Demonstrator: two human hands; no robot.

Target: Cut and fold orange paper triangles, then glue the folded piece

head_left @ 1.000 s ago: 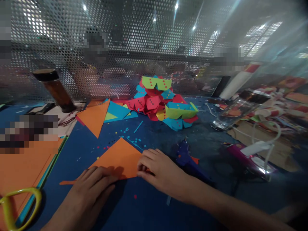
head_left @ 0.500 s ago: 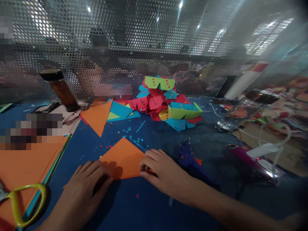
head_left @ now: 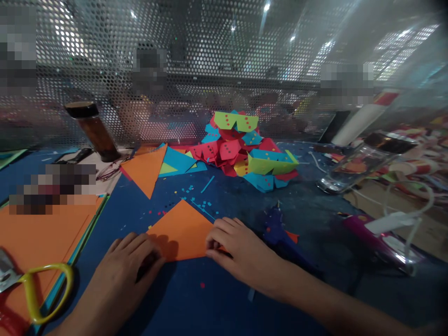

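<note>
An orange paper folded to a triangle (head_left: 185, 233) lies on the blue table (head_left: 196, 308), its peak pointing away from me. My left hand (head_left: 129, 263) has its curled fingers and thumb closed on the paper's left corner. At the right corner, my right hand (head_left: 233, 245) pinches the paper between thumb and bent fingers. Tiny paper bits (head_left: 205, 204) are scattered just beyond the peak. Behind them lie another orange folded triangle (head_left: 149, 170) and blue folded papers (head_left: 177, 161).
Beyond is a pile of dotted paper shapes (head_left: 231, 149). Left are yellow-handled scissors (head_left: 49, 268) on orange sheets (head_left: 45, 228) and a brown bottle (head_left: 96, 135). Right are a blue glue gun (head_left: 280, 233), a glass bottle (head_left: 360, 163) and a purple device (head_left: 381, 238). A perforated metal screen (head_left: 210, 60) stands behind.
The whole view has shifted slightly, so things appear a little further right. Both hands keep their hold on the orange paper, which looks unchanged.
</note>
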